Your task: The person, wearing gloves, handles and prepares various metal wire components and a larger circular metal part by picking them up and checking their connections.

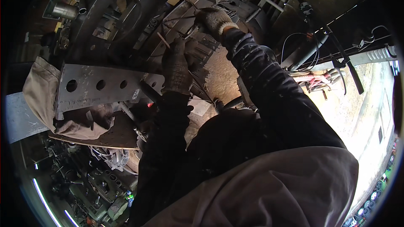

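Observation:
Both my hands wear knitted work gloves and are close together over a cluttered metal work area at the upper middle. My left hand [176, 67] is closed, its fingertips pointing away from me. A thin brownish rod [162, 39] runs to its fingers. Farther away and to the right, my right hand [213, 20] is curled, and a thin dark metal rod [180, 18] runs leftward from its fingers. What lies inside its grip is hidden. Just left of my left wrist is a grey steel plate [90, 85] with a row of round holes.
A beige cloth [41, 85] hangs over the plate's left end. Metal strips and parts crowd the far side, with a metal cylinder [65, 10] at far left. A bicycle-like handlebar [343, 61] with cables stands at right. Machinery [99, 189] fills the lower left.

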Demonstrator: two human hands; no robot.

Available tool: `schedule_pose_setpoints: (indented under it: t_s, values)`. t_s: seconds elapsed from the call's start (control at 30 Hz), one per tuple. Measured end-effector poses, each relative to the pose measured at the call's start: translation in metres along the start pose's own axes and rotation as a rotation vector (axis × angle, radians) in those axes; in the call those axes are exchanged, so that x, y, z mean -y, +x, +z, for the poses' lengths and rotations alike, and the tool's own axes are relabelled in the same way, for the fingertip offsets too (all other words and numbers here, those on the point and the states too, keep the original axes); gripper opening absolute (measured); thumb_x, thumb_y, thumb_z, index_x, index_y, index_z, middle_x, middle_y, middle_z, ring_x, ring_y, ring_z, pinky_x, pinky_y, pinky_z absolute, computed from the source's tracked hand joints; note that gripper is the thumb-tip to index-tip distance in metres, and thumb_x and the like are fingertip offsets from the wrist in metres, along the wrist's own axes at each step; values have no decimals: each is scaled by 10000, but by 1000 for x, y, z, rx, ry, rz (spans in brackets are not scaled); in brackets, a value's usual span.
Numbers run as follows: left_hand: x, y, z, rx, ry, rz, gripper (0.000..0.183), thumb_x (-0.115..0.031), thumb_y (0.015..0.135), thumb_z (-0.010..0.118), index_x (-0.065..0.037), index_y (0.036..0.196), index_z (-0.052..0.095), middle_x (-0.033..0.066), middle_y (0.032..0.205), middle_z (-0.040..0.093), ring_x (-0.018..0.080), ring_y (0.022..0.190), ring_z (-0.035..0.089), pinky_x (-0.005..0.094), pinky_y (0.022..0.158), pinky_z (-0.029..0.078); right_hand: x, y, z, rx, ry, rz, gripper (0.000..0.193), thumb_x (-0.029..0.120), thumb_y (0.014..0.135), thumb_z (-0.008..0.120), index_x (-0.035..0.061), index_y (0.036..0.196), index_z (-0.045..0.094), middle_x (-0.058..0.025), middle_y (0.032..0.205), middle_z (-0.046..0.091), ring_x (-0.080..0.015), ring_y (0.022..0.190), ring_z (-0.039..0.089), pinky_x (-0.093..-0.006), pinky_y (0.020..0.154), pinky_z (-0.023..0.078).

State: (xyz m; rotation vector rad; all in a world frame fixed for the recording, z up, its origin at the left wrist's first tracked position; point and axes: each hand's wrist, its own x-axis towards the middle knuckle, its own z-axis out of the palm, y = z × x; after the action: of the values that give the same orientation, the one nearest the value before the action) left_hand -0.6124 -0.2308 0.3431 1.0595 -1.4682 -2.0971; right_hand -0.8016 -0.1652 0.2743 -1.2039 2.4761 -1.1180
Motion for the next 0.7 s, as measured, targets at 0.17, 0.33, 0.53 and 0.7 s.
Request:
schedule_pose_setpoints:
  t_s: [0.17, 0.33, 0.53, 0.7]
  values:
    - [7, 11, -2, 18, 79, 61, 305, -361, 939, 640, -81, 1061, 638, 0, 781, 660, 54, 487, 480, 250, 407, 396, -9, -32, 32, -43, 495, 136, 513, 480, 1017, 474, 70, 1307, 580, -113, 1106, 690, -266, 1001, 672, -372, 872, 511]
    - [10, 19, -14, -149, 245, 49, 348, -401, 940, 642, -55, 975, 659, -14, 657, 593, 65, 512, 507, 264, 440, 413, 21, -46, 36, 184, 1188, 314, 385, 303, 1047, 502, 63, 1340, 573, -78, 1217, 658, -166, 1014, 649, -325, 881, 530]
    - [-33, 46, -56, -277, 688, 274, 370, -393, 936, 649, -31, 1004, 680, 19, 722, 627, 147, 593, 567, 327, 619, 473, 18, -42, 63, 25, 1555, 344, 396, 356, 1001, 594, 26, 1215, 635, -56, 1062, 695, -146, 927, 638, -273, 832, 505]
    - [-50, 20, -18, 114, 820, 794, 368, -386, 906, 677, -45, 1044, 684, 102, 820, 685, 214, 740, 659, 374, 700, 510, 20, -48, 53, -115, 913, 119, 445, 421, 1016, 539, 32, 1207, 640, -75, 1057, 698, -146, 942, 631, -292, 861, 489]
